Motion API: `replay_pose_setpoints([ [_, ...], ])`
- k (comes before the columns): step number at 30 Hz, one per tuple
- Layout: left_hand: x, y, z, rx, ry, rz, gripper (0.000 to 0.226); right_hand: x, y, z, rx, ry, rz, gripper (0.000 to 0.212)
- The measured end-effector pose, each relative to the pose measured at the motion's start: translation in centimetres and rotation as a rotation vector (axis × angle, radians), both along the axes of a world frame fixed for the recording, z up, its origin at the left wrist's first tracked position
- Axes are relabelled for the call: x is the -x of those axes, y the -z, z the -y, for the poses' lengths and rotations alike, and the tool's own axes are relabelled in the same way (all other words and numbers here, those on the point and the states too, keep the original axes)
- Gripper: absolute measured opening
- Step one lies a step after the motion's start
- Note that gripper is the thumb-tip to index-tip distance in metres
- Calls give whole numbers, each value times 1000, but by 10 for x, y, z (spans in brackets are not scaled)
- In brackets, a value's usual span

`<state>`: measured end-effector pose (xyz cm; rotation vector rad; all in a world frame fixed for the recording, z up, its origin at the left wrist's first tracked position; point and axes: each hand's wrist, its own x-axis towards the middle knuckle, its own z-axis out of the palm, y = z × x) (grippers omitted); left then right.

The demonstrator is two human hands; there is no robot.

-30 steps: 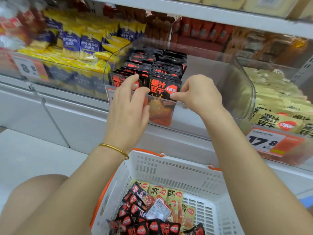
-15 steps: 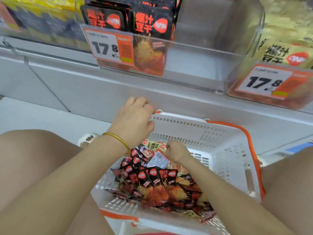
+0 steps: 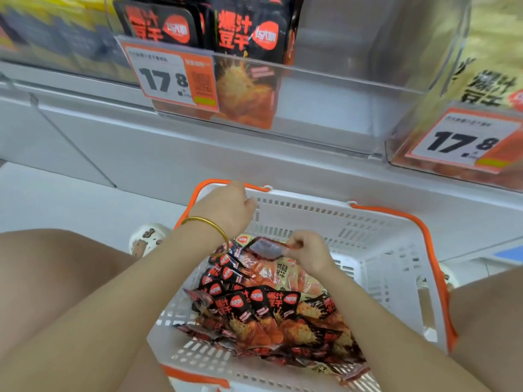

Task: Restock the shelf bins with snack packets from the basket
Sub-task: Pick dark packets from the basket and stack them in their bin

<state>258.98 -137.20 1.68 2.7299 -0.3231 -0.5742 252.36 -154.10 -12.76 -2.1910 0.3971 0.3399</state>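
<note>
black packet (image 3: 264,248) pinched in right hand (image 3: 310,254); left hand (image 3: 226,209) grips basket (image 3: 368,222).

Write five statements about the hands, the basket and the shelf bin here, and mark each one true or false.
1. The right hand pinches a packet inside the basket. True.
2. The left hand reaches into the shelf bin. False: it grips the basket's far rim.
3. The basket is empty. False: a pile of snack packets lies in it.
4. The price tag on the shelf bin reads 17.8. True.
5. A gold bangle sits on the right wrist. False: it is on the left wrist.
</note>
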Motion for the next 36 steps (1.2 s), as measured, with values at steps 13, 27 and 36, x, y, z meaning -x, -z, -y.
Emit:
replay_pose_setpoints([
  [13, 9, -12, -2, 903, -581, -557, 8, 26, -139, -3, -208, -15, 489, 62],
  [27, -7, -86, -29, 1005, -45, 595, 38, -44, -290, -20, -274, 38, 698, 37],
  [36, -40, -81, -39, 380, 29, 976, 41, -97, -318, -34, 118, 41, 1202, 41],
])
